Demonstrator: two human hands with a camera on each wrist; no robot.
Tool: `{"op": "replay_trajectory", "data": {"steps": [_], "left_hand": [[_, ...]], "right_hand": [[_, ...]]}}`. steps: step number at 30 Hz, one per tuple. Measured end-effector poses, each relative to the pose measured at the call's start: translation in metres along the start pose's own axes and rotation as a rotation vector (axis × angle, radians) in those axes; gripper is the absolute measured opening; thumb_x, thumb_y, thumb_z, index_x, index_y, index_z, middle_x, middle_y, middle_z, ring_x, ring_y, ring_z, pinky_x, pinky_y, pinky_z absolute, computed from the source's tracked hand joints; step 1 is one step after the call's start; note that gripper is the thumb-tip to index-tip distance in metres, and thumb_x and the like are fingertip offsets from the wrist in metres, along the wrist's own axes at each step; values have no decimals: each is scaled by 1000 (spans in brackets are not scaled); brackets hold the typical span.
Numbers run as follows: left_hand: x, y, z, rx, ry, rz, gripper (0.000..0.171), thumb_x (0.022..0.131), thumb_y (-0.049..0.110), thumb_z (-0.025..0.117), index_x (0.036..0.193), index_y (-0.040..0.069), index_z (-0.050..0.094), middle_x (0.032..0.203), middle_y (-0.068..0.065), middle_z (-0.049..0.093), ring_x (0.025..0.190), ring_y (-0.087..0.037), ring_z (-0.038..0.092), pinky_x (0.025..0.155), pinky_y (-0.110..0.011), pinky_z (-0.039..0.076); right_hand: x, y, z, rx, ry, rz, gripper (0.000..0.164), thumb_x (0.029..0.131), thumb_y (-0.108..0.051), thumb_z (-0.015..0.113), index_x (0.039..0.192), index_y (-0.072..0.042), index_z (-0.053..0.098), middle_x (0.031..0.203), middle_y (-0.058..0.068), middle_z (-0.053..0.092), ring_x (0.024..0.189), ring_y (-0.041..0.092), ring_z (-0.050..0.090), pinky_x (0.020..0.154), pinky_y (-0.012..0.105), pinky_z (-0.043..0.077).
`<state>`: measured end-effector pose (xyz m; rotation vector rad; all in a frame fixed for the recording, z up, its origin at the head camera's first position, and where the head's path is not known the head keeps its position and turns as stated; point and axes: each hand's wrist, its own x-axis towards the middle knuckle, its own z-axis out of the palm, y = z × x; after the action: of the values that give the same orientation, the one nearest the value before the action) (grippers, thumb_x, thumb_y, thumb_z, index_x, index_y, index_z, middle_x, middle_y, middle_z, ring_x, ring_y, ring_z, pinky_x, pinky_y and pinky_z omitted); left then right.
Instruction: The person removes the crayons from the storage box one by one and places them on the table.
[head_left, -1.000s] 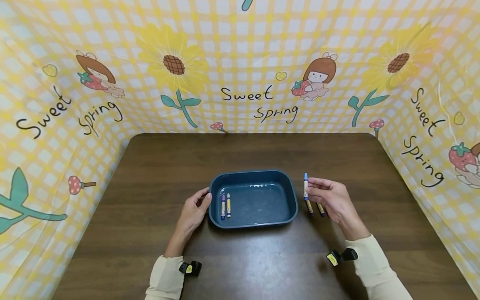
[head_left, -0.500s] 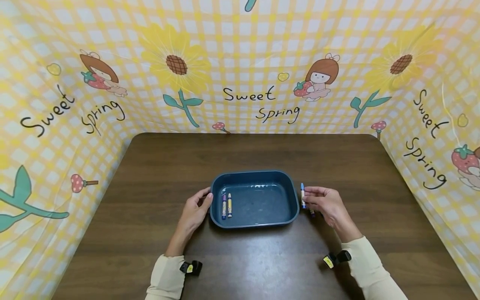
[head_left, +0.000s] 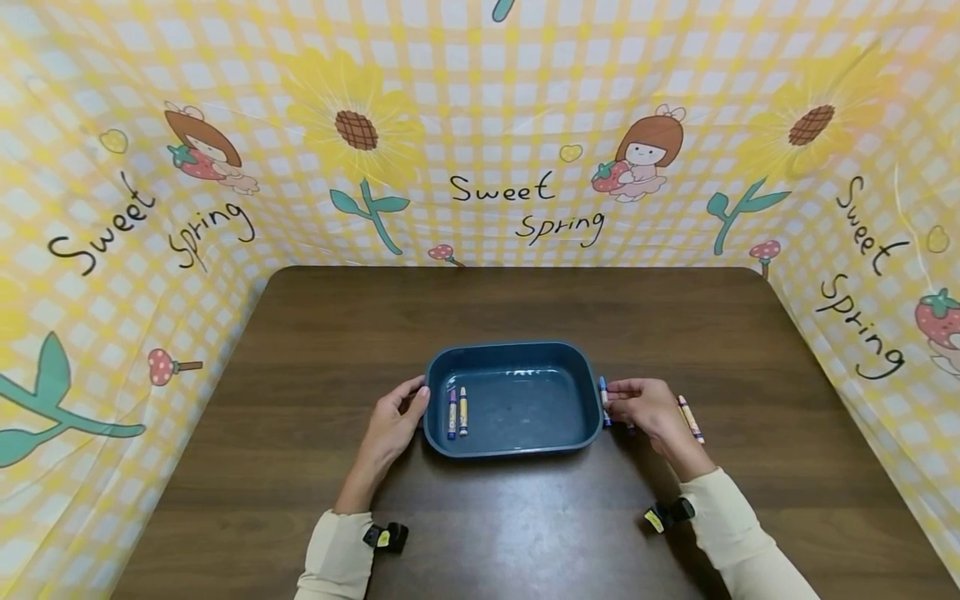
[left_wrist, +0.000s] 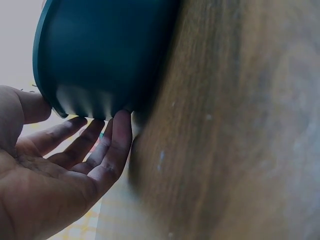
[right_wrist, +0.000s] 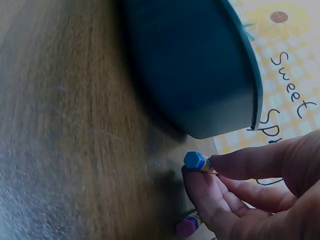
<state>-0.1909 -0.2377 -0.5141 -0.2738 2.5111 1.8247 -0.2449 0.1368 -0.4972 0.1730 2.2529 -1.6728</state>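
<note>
In the head view a dark blue plastic tub (head_left: 517, 442) sits mid-table, with a purple crayon (head_left: 452, 414) and a yellow crayon (head_left: 463, 412) side by side at its left end. My left hand (head_left: 393, 421) holds the tub's left end. The left wrist view has its thumb at the rim and fingertips on the outer wall. My right hand (head_left: 651, 408) pinches a blue crayon (head_left: 603, 388) just outside the tub's right wall; its blue end (right_wrist: 192, 160) shows between thumb and fingers. A pinkish-purple-ended crayon (right_wrist: 188, 226) lies beneath that hand, mostly hidden.
Another crayon (head_left: 691, 419) lies on the table to the right of my right wrist. The brown wooden table (head_left: 337, 317) is enclosed by a yellow checked cloth (head_left: 495, 100) at the back and sides.
My right hand has lowered the blue crayon and brought it leftward to the tub's right side. A crayon now shows right of that wrist. The left hand keeps its place on the tub.
</note>
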Motion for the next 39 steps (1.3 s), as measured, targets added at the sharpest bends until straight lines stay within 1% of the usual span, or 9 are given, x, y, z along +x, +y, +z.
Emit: {"op": "replay_trajectory", "data": {"steps": [4,9,12,17,21,27,30,33,39], "left_hand": [[0,0,0,-3,-3,12,42,106,21,56,142,0,56,127,-22,65,105,-23,60,80,-18,51],[-2,0,0,24,-1,24,43,106,24,56,142,0,56,129,-20,65,111,-24,59,88,-20,48],[-1,0,0,10,-2,23,43,106,23,56,142,-1,56,128,-21,65,108,-24,59,86,-20,49],[-1,0,-1,-12,1,31,43,106,22,56,141,-2,56,126,-23,65,103,-22,60,78,-18,51],[0,-1,0,10,7,33,44,106,24,56,142,-1,56,128,-22,65,107,-22,60,83,-17,50],[1,-3,0,6,8,36,43,105,23,57,141,-1,57,127,-21,66,105,-20,59,83,-18,49],[2,-4,0,13,10,36,43,105,22,57,141,-2,57,127,-21,66,105,-18,59,83,-16,48],[3,-5,1,3,5,21,44,106,21,57,142,-3,55,128,-23,65,104,-20,59,79,-16,49],[2,-5,1,-25,0,10,44,106,21,57,142,-4,54,126,-25,64,104,-25,61,73,-15,51]], "right_hand": [[-1,-2,1,-113,36,-9,31,91,1,69,118,16,64,96,15,76,74,8,68,66,22,57],[-2,-5,-1,-252,91,-16,27,88,-4,72,111,10,70,95,15,76,71,7,63,60,24,51],[-2,-5,-3,-274,97,-19,27,89,-4,71,113,10,70,96,16,76,69,7,63,57,25,49],[-2,-6,-4,-327,104,-42,27,85,0,70,110,10,71,96,17,75,68,8,61,55,25,48],[-1,-7,-4,-398,111,-63,26,82,-1,71,107,8,73,96,16,76,72,11,61,58,25,47],[0,-7,-2,-499,117,-91,25,82,-4,74,105,6,74,96,15,77,82,16,66,72,24,49],[-1,-7,-2,-529,122,-101,24,82,-4,74,105,6,74,95,15,77,84,18,68,74,26,50],[-2,-7,-1,-545,128,-117,24,83,-3,75,104,7,73,94,15,77,83,20,70,73,27,52],[-4,-3,3,-616,157,-177,23,81,0,73,103,6,74,94,16,77,85,25,72,79,37,56]]}}
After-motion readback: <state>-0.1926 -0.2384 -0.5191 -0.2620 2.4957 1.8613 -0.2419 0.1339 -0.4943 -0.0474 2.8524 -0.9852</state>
